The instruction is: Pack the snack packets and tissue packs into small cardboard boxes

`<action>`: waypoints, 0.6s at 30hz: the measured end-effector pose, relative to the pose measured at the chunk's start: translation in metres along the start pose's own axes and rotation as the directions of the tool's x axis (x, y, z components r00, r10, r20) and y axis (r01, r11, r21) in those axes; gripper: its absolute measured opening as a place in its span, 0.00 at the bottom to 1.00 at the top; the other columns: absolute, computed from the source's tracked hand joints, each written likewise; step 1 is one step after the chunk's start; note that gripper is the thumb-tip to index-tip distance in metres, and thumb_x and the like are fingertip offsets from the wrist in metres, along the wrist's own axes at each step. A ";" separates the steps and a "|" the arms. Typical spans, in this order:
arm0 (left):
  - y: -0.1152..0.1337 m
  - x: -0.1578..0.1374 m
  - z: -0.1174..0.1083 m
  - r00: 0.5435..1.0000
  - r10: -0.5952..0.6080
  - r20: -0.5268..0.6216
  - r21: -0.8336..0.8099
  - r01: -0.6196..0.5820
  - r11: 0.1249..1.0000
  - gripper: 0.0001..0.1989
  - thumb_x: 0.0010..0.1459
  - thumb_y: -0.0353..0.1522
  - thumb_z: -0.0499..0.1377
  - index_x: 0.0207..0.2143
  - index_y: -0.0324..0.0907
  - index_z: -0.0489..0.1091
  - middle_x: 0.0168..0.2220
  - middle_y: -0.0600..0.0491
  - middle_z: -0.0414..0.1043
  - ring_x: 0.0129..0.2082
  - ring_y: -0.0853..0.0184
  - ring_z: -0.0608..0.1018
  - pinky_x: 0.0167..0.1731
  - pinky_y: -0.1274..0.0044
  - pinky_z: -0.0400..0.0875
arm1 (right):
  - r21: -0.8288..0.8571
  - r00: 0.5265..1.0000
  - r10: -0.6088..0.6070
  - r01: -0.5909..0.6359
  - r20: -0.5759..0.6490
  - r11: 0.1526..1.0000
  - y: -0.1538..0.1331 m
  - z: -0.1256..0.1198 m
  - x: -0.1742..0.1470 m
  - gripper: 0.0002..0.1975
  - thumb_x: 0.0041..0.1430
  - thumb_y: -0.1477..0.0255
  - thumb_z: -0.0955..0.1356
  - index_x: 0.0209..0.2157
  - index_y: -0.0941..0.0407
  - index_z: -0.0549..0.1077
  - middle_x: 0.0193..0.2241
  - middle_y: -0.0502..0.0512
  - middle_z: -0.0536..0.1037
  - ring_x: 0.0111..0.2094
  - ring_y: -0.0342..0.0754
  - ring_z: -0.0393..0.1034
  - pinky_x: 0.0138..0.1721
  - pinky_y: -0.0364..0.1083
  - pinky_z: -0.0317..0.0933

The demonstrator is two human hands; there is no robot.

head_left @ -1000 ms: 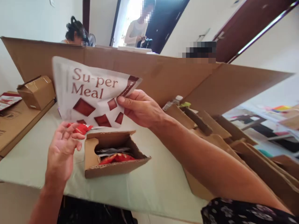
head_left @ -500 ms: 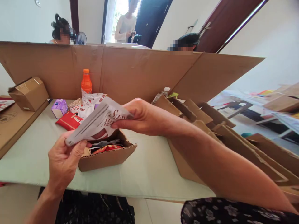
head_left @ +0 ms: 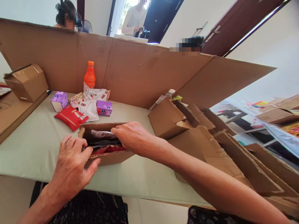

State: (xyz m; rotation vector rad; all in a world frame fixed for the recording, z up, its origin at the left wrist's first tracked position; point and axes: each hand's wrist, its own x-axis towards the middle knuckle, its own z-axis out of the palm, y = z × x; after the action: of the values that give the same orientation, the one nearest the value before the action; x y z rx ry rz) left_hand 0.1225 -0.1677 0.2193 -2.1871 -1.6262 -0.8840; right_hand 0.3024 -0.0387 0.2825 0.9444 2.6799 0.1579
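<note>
A small open cardboard box (head_left: 112, 159) stands near the table's front edge. Inside it, a white printed snack packet (head_left: 102, 134) lies along the far wall, with dark and red packets (head_left: 109, 149) in front of it. My right hand (head_left: 133, 133) reaches in from the right, its fingers closed on the right end of the white packet. At the box's left end is my left hand (head_left: 73, 158), with fingers apart and nothing held; the fingertips lie at the rim. The lower parts of the packets are hidden by the box.
Behind the box lie a red packet (head_left: 71, 118), several white packets (head_left: 90, 109), purple tissue packs (head_left: 104, 108) and an orange bottle (head_left: 89, 74). Cardboard boxes (head_left: 201, 149) crowd the right. A tall cardboard screen (head_left: 140, 68) closes off the back, with people beyond it.
The white packet has gone down from above the box into it, along the far wall. My left hand has let go of the packet, and its fingers have spread.
</note>
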 end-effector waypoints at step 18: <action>-0.018 -0.045 -0.019 0.970 -0.200 -0.137 -0.595 0.081 0.800 0.10 0.62 0.29 0.57 0.43 0.50 0.74 0.46 0.49 0.75 0.46 0.60 0.79 0.41 0.67 0.78 | 0.449 0.965 -0.255 0.202 0.061 0.870 0.020 0.014 0.039 0.19 0.62 0.75 0.67 0.53 0.53 0.77 0.50 0.58 0.81 0.48 0.54 0.77 0.48 0.48 0.68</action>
State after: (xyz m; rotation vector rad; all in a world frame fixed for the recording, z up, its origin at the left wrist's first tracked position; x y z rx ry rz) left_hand 0.0916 -0.2064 0.2038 -2.2527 -1.5788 -1.7927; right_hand 0.2898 0.0014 0.2639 0.7057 2.7364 -0.5630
